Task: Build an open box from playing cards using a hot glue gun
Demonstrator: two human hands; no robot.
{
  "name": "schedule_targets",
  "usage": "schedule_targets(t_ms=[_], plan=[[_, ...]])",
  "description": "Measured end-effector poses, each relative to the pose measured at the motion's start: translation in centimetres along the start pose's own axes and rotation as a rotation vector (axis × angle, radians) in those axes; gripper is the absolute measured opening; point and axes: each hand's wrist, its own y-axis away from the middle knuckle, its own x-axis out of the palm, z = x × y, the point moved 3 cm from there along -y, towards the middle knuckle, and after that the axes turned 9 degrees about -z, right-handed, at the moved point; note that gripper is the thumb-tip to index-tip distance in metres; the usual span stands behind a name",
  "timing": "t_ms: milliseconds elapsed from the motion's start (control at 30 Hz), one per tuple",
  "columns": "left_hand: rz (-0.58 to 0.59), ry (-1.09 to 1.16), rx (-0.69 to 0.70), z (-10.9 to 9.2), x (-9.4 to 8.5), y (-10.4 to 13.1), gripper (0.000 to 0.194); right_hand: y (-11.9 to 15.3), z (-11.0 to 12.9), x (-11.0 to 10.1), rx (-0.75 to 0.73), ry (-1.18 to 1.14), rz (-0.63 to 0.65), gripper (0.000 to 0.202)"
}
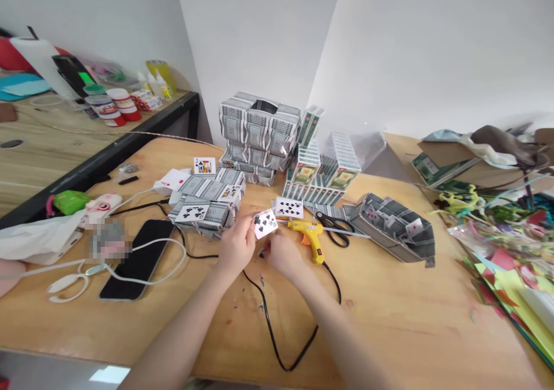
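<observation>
My left hand [237, 244] pinches a playing card [265, 224] with black pips, holding it tilted above the wooden table. Just right of it and slightly lower, my right hand [280, 254] is closed beneath the card; what its fingers hold, if anything, is too small to tell. A yellow glue gun [312, 237] lies right of my right hand, beside black scissors [335, 228]. Behind my hands another card [289, 207] lies face up. To the left, a structure of folded cards [206, 199] carries several loose cards.
A tall card structure [259, 127] and stacked card boxes [318, 168] stand at the back. An open card-built tray [392, 228] sits right. A phone [138, 260] and white cables lie left. The glue gun's black cord [270, 326] loops near my forearms. Coloured paper [511, 286] lies far right.
</observation>
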Motion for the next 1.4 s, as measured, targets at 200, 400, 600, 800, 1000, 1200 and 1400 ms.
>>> schedule_targets(t_ms=[200, 400, 600, 800, 1000, 1200, 1400], plan=[[0.051, -0.012, -0.054, 0.3, 0.9, 0.0, 0.019, 1.5, -0.2, 0.3, 0.104, 0.018, -0.054, 0.017], [0.033, -0.019, -0.078, 0.7, 0.9, -0.1, 0.021, 2.1, 0.4, -0.2, 0.057, 0.058, -0.002, 0.023], [0.063, 0.000, -0.096, 0.7, 1.2, 0.0, 0.021, 1.9, -0.1, -0.3, 0.051, 0.000, -0.026, 0.014], [0.092, 0.051, -0.196, 1.0, 1.6, 0.0, 0.019, 1.1, -2.6, -2.7, 0.134, -0.815, -0.049, 0.019], [0.131, 0.300, -0.346, 0.8, 1.6, 0.1, 0.020, 0.8, -4.7, -3.8, 0.217, -1.422, -0.236, 0.028], [0.184, 0.456, -0.400, 0.6, 1.7, 0.4, 0.021, 1.0, -4.8, -3.8, 0.185, -1.474, -0.354, 0.027], [0.196, 0.500, -0.419, 0.2, 1.8, 0.6, 0.021, 1.2, -4.7, -3.7, 0.224, -1.465, -0.416, 0.027]])
